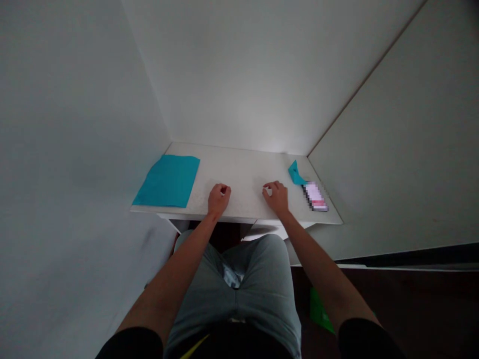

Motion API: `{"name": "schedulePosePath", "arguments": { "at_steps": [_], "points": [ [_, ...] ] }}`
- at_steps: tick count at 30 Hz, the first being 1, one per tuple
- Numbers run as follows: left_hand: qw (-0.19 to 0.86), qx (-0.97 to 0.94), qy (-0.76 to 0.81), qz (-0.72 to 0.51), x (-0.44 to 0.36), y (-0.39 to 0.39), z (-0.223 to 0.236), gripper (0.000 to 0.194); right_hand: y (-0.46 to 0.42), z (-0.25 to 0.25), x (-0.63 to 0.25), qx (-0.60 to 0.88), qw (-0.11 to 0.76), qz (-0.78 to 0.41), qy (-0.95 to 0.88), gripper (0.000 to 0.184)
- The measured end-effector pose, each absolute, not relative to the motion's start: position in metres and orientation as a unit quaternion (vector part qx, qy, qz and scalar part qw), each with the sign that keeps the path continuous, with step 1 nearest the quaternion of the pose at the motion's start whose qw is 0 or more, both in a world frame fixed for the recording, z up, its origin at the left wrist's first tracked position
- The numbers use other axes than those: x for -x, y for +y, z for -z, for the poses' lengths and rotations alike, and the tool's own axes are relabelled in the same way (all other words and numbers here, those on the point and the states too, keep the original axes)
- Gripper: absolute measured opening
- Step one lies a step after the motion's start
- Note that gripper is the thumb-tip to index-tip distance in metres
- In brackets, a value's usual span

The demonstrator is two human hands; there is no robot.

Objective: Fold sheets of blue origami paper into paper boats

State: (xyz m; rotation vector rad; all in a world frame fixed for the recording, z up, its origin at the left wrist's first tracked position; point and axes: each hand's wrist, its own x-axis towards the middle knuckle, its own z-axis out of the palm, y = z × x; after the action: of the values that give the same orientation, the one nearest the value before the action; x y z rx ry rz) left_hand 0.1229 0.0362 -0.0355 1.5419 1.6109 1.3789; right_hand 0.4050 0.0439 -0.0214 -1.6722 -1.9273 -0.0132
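Note:
My left hand (219, 199) rests on the white table (239, 167) near its front edge. Its fingers are curled in toward the thumb, and nothing shows in them. A teal sheet (168, 180) lies flat to the left of this hand, apart from it. My right hand (277, 198) is also on the tabletop, fingers bent round toward the thumb with a small gap inside and no object visible there. Beyond it to the right is a small folded teal piece (295, 173), one end touching or overlapping a phone (315, 196) with a blurred screen.
White walls (239, 80) close in the table at the back and left, and a pale panel (396, 149) stands along its right. Under the tabletop, a white drawer (264, 229) juts out. A green object (320, 311) is on the dark floor at lower right.

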Motion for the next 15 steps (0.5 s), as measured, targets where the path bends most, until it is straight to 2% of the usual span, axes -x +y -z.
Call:
{"name": "schedulePosePath", "arguments": {
  "at_steps": [4, 11, 15],
  "points": [
    [0.265, -0.582, 0.586, -0.498, -0.122, 0.033, 0.033, 0.007, 0.038, 0.038, -0.351, 0.601, 0.290, -0.070, -0.742, 0.021],
    [0.283, -0.587, 0.566, -0.505, -0.115, 0.019, 0.024, 0.008, 0.040, 0.040, -0.349, 0.599, 0.280, -0.065, -0.747, 0.021],
    [0.175, -0.644, 0.570, -0.479, -0.074, 0.006, 0.012, 0.016, 0.042, 0.042, -0.349, 0.601, 0.288, -0.059, -0.743, 0.021]
  ]
}}
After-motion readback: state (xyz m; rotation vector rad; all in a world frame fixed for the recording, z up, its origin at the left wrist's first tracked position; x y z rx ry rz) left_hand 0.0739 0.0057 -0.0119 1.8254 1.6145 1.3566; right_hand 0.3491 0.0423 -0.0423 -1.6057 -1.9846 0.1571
